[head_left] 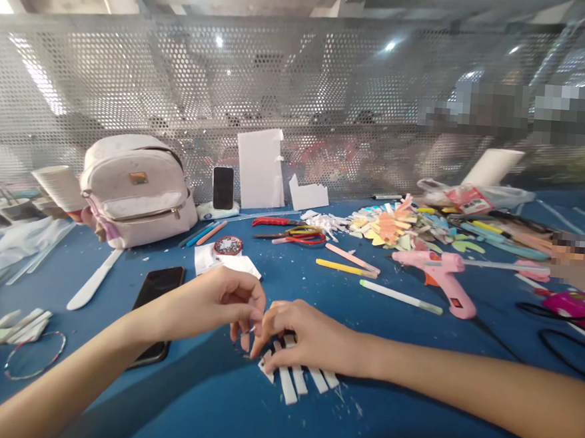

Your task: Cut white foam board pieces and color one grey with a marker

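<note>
My left hand point(234, 302) is closed in a pinch at the middle of the blue table. A small, thin pale bit shows at its fingertips, too small to name. Right beside it, my right hand point(309, 337) curls low over the table, its fingertips nearly meeting those of the left. Several white strips point(288, 385) stick out from beneath the right palm, fanned toward the table's near side. A short white piece point(267, 366) lies by the right thumb and forefinger; whether they grip it I cannot tell. Under the left forearm lies a black phone point(160, 286).
A pink glue gun point(449, 273) with its cord lies right, near markers point(401, 297) and a heap of coloured paper strips point(389, 226). Scissors point(296, 233) lie beyond the hands. A white backpack point(136, 195), a standing phone point(223, 188) and a white knife-shaped tool point(94, 280) are left.
</note>
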